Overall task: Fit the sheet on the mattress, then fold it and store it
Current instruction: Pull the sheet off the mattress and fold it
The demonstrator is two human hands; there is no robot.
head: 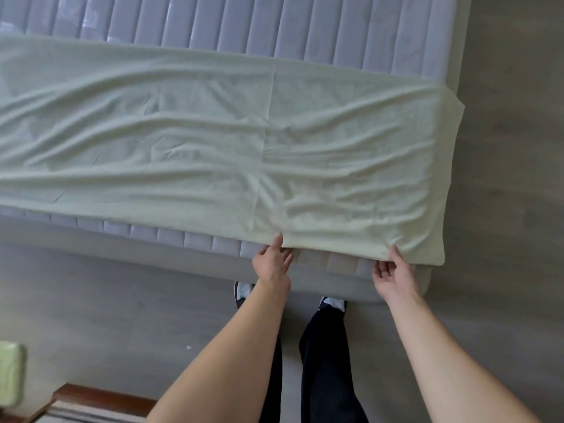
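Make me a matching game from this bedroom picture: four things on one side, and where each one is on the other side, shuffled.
Things:
1. sheet
2. mattress
3. left hand
4. shoes

Places:
A. on the grey floor beside the bed
B. at the sheet's near edge, index finger touching it
C. spread wrinkled across the mattress, one end hanging over its right end
D. bare and quilted beyond the sheet's far edge

Pairs: 1-C, 2-D, 3-B, 4-A
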